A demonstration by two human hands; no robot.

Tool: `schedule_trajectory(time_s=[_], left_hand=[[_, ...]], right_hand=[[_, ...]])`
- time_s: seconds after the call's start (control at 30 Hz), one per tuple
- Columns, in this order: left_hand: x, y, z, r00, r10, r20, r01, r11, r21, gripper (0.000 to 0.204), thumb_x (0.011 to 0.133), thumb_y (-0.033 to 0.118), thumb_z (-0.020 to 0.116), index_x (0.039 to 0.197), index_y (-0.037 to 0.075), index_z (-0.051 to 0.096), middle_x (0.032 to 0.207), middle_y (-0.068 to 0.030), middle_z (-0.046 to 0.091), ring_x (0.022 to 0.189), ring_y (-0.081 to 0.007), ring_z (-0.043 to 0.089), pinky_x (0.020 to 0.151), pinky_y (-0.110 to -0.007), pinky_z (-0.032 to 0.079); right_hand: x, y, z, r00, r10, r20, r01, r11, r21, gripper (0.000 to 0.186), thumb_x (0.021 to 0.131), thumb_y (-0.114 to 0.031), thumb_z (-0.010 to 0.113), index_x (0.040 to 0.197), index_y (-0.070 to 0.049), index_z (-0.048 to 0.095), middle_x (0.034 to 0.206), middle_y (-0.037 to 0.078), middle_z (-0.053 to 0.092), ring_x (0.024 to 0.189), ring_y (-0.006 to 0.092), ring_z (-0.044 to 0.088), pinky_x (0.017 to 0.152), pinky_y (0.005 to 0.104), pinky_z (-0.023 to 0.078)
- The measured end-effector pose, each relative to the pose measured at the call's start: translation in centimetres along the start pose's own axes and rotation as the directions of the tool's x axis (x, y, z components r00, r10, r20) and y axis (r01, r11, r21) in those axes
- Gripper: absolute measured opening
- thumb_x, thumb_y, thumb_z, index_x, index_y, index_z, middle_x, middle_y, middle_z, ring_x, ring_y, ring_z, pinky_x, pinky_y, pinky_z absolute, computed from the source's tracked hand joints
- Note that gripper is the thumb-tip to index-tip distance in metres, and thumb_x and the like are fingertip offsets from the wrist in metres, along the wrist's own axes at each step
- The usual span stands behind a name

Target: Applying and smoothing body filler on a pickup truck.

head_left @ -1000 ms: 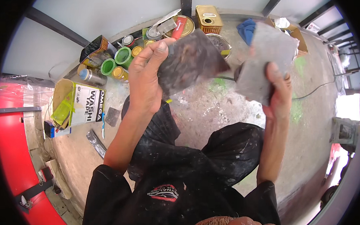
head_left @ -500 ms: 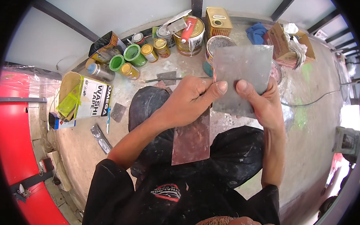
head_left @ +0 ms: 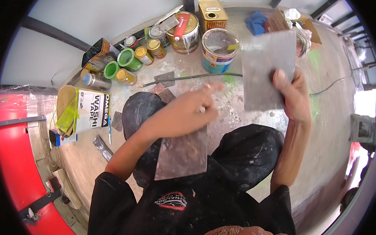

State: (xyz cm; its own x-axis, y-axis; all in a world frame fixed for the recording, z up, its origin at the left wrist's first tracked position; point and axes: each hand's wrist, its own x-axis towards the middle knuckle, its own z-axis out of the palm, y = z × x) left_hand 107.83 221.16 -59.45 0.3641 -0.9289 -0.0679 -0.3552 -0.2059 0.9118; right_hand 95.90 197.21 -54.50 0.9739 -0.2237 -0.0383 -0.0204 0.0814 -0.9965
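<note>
My right hand [head_left: 296, 98] grips a flat grey, metal-looking plate [head_left: 264, 83] by its right edge, thumb across its face, held up and away from my left hand. Blurred by motion, my left hand [head_left: 192, 111] has a finger stretched forward while the others stay curled. Below that hand a reddish-brown flat plate [head_left: 182, 155] hangs over my lap; its upper end is hidden by the hand. Just left of the grey plate stands an open tin [head_left: 220, 64] with greyish residue inside and a yellow-tipped tool leaning in it.
Small gold-lidded tins [head_left: 143, 55], green cups [head_left: 129, 59] and a large gold-lidded can [head_left: 184, 37] stand along the wall. A tape carton [head_left: 86, 108] is at left, a carton with crumpled paper [head_left: 311, 32] at far right. A dark cable [head_left: 195, 77] crosses the floor.
My right hand has moved the grey plate up and right, away from my left hand. My left hand has shifted down and left with the reddish plate. The open tin is more exposed.
</note>
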Motion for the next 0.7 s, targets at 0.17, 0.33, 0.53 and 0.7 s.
schedule_trajectory(time_s=[0.17, 0.33, 0.53, 0.7], left_hand=[[0.9, 1.8, 1.0, 0.94, -0.219, 0.262, 0.211, 0.976, 0.056, 0.051, 0.099, 0.037, 0.053, 0.071, -0.003, 0.067, 0.06, -0.0191, 0.06, 0.063, -0.0358, 0.063, 0.068, -0.044, 0.049], [1.0, 1.2, 1.7, 0.934, -0.204, 0.294, 0.146, 0.967, 0.21, 0.051, 0.098, 0.039, 0.054, 0.076, -0.002, 0.072, 0.058, -0.0211, 0.058, 0.062, -0.0368, 0.063, 0.066, -0.046, 0.048], [0.9, 1.2, 1.6, 0.984, -0.04, 0.174, 0.015, 0.99, 0.143, 0.036, 0.095, 0.029, 0.061, 0.078, 0.001, 0.074, 0.056, -0.015, 0.054, 0.056, -0.0272, 0.058, 0.057, -0.037, 0.045], [1.1, -0.1, 1.6, 0.963, -0.155, 0.222, 0.132, 0.985, 0.114, 0.046, 0.096, 0.04, 0.055, 0.081, 0.001, 0.074, 0.061, -0.0195, 0.058, 0.064, -0.038, 0.062, 0.066, -0.044, 0.049]], right_hand=[[1.1, 1.3, -0.7, 0.999, 0.02, -0.042, -0.007, 0.954, 0.299, 0.037, 0.094, -0.029, 0.07, 0.11, 0.004, 0.066, 0.091, 0.002, 0.069, 0.073, 0.0068, 0.062, 0.064, 0.0231, 0.05], [1.8, 1.8, -0.1, 0.989, -0.134, -0.07, 0.136, 0.99, 0.024, 0.032, 0.096, -0.02, 0.068, 0.117, 0.004, 0.062, 0.096, 0.003, 0.071, 0.085, 0.0064, 0.066, 0.077, 0.0228, 0.054], [2.4, 2.3, 0.2, 0.979, -0.134, -0.155, 0.147, 0.986, 0.077, 0.029, 0.099, -0.025, 0.064, 0.114, 0.001, 0.064, 0.094, -0.001, 0.07, 0.081, 0.002, 0.062, 0.076, 0.0202, 0.051], [3.0, 3.8, -1.2, 0.948, -0.159, -0.277, 0.164, 0.987, -0.006, 0.035, 0.102, -0.037, 0.059, 0.09, -0.005, 0.067, 0.078, -0.008, 0.062, 0.064, -0.0002, 0.051, 0.059, 0.0176, 0.042]])
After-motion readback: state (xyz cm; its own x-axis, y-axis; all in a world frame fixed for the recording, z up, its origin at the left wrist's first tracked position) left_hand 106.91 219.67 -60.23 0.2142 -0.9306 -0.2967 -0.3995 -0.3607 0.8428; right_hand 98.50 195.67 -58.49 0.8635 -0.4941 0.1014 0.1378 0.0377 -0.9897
